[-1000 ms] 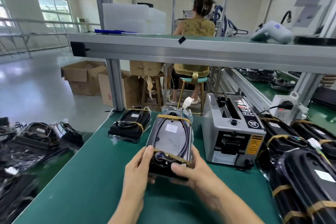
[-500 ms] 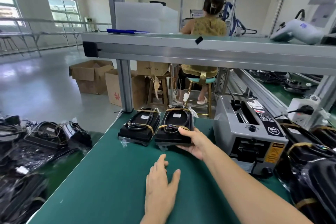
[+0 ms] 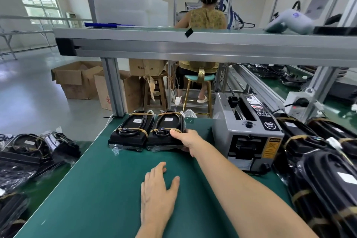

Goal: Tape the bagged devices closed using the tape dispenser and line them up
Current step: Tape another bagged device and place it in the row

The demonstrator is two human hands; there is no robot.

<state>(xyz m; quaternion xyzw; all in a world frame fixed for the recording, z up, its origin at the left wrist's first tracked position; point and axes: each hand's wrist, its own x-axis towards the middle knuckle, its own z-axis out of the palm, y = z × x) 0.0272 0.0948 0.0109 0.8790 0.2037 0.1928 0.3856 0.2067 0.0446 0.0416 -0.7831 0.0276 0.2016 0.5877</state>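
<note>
Two black bagged devices lie side by side at the far end of the green table (image 3: 100,189), each crossed by two tan tape strips. My right hand (image 3: 188,141) grips the near right corner of the right bagged device (image 3: 166,131), thumb on top. The left bagged device (image 3: 131,131) touches it. My left hand (image 3: 157,191) rests flat on the table, fingers straight, holding nothing. The grey tape dispenser (image 3: 249,131) stands right of my right hand.
Several taped bagged devices (image 3: 324,170) are piled at the right, behind and beside the dispenser. More bagged devices (image 3: 29,154) lie heaped on the left. An aluminium shelf (image 3: 193,46) spans overhead. A person (image 3: 206,19) sits beyond it with their back turned, by cardboard boxes (image 3: 77,81).
One second ago both hands held the device upright near me. It now lies flat beside the other one. My left hand let go and lies on the table.
</note>
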